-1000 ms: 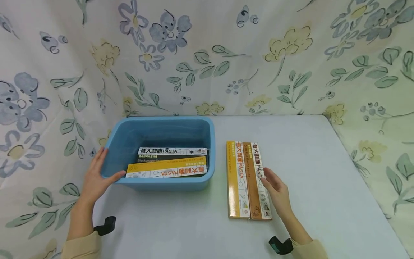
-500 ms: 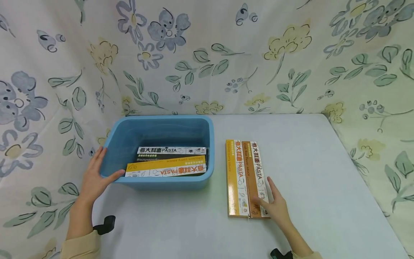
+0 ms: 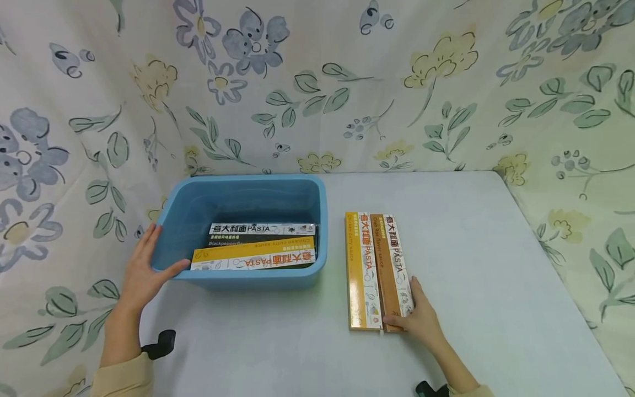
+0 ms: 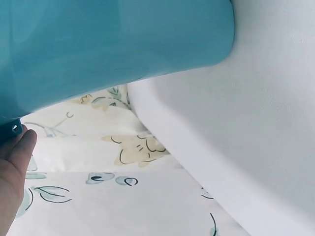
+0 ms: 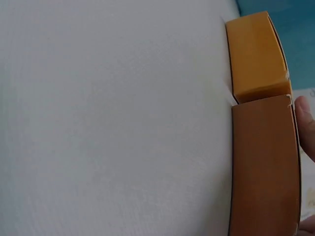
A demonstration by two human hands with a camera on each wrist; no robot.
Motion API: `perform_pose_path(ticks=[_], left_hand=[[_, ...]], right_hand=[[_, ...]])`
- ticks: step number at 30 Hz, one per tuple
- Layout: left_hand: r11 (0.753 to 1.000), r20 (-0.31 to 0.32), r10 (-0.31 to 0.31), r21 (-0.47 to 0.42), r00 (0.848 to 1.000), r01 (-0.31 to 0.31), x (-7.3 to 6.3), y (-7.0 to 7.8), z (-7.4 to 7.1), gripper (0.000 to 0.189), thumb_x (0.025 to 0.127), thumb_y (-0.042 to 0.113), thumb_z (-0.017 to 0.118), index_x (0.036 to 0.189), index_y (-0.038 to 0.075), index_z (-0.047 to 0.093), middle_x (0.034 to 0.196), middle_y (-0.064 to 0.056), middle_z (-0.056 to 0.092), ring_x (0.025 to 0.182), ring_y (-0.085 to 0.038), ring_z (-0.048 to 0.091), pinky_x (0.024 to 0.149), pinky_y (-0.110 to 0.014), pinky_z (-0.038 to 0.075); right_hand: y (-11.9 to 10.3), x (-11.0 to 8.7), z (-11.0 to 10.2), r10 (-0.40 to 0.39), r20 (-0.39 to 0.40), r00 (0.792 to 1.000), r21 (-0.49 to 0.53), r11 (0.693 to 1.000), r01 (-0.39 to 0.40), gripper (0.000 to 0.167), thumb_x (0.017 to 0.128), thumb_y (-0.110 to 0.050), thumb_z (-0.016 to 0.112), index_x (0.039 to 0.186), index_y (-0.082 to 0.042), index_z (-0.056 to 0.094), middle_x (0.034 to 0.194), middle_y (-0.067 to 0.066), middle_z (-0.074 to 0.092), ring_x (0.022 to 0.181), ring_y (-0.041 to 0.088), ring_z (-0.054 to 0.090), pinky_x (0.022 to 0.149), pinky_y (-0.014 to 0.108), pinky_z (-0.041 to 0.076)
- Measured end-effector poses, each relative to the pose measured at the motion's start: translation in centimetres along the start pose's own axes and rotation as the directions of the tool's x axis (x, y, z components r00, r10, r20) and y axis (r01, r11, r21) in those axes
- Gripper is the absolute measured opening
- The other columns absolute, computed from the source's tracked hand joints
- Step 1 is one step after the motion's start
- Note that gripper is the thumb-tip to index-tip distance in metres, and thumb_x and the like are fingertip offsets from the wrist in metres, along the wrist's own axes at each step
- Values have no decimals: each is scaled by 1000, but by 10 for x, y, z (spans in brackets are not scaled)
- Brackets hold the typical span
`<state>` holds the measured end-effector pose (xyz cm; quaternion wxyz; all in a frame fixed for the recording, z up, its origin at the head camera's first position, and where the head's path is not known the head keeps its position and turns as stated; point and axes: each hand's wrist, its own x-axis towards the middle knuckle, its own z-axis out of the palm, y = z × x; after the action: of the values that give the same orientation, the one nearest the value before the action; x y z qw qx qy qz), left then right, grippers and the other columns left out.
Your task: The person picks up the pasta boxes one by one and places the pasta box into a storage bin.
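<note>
At the corner of a blue plastic bin (image 3: 319, 231), my left hand (image 3: 144, 275) grips the rim, thumb on the front edge and fingers along the left side. My right hand (image 3: 419, 320) holds the near end of a brown crab roe pasta box (image 3: 388, 264) lying on the table. Its thumb (image 5: 306, 125) is at the box's left side and the fingers are along the right. Beside that box, long sides together, lies a yellow chicken curry pasta box (image 3: 356, 275).
Inside the bin lie a black pepper pasta box (image 3: 263, 229) and another yellow pasta box (image 3: 258, 255). The white table (image 3: 471, 220) meets a floral curtain (image 3: 317, 82) at the back and sides.
My right hand has moved from the brown box's right side to its near end, with the thumb now across to the left side. My left hand stays on the bin.
</note>
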<state>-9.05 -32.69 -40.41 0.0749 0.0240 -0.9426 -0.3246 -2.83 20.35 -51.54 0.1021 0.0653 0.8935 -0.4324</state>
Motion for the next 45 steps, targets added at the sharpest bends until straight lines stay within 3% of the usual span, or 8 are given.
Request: perform_pose_path(ticks=[3, 5, 8, 11, 16, 28, 45], left_hand=[[1000, 0, 2, 0, 1000, -2, 0, 1, 0, 95, 85, 39, 69, 156, 8, 15, 162, -16, 7, 142, -50, 10, 101, -77, 16], [1000, -2, 3, -2, 1000, -3, 0, 1, -1, 94, 85, 39, 69, 156, 8, 15, 162, -17, 7, 142, -51, 10, 101, -77, 16], [1000, -7, 1, -3, 1000, -1, -1, 1, -1, 94, 85, 39, 69, 156, 7, 16, 162, -17, 7, 142, -51, 10, 101, -77, 16], [1000, -11, 1, -1, 1000, -1, -2, 1, -1, 94, 85, 39, 69, 156, 7, 16, 162, -17, 8, 142, -50, 10, 102, -77, 16], [1000, -9, 1, 3, 1000, -1, -1, 0, -1, 94, 85, 38, 69, 156, 8, 16, 162, -17, 8, 142, -50, 10, 101, -77, 16], [1000, -4, 11, 3, 1000, -11, 0, 1, -1, 95, 85, 42, 69, 156, 7, 16, 162, -16, 7, 143, -50, 10, 102, -76, 16], [1000, -9, 17, -1, 1000, -17, 0, -2, 0, 95, 85, 42, 69, 156, 7, 16, 162, -17, 8, 142, -50, 11, 102, -76, 17]], right_hand=[[1, 2, -8, 50, 14, 999, -38, 998, -50, 128, 65, -27, 91, 148, 16, 3, 153, 36, 11, 141, 50, 15, 114, 57, 19], [1, 3, -12, 67, 9, 998, -70, 995, -66, 123, 66, -24, 89, 147, 18, 6, 151, 38, 18, 137, 50, 27, 110, 59, 26], [1, 4, -11, 68, -16, 998, -112, 991, -70, 113, 68, -23, 85, 146, 17, 14, 142, 37, 36, 121, 48, 46, 100, 60, 40], [2, 5, -8, 81, -57, 995, -123, 989, -87, 110, 68, -27, 85, 146, 14, 19, 133, 36, 46, 109, 43, 54, 90, 58, 46], [2, 5, -4, 116, -117, 986, -109, 986, -129, 111, 68, -32, 86, 147, 13, 21, 130, 36, 49, 108, 44, 55, 88, 57, 47], [1, 3, -4, 153, -208, 966, -48, 985, -166, 106, 64, -27, 89, 145, 11, 32, 125, 36, 54, 100, 41, 58, 75, 45, 50], [-11, 5, -27, 246, -175, 953, 46, 969, -241, 100, 69, -25, 84, 149, 3, 31, 134, 32, 47, 109, 39, 49, 81, 44, 44]])
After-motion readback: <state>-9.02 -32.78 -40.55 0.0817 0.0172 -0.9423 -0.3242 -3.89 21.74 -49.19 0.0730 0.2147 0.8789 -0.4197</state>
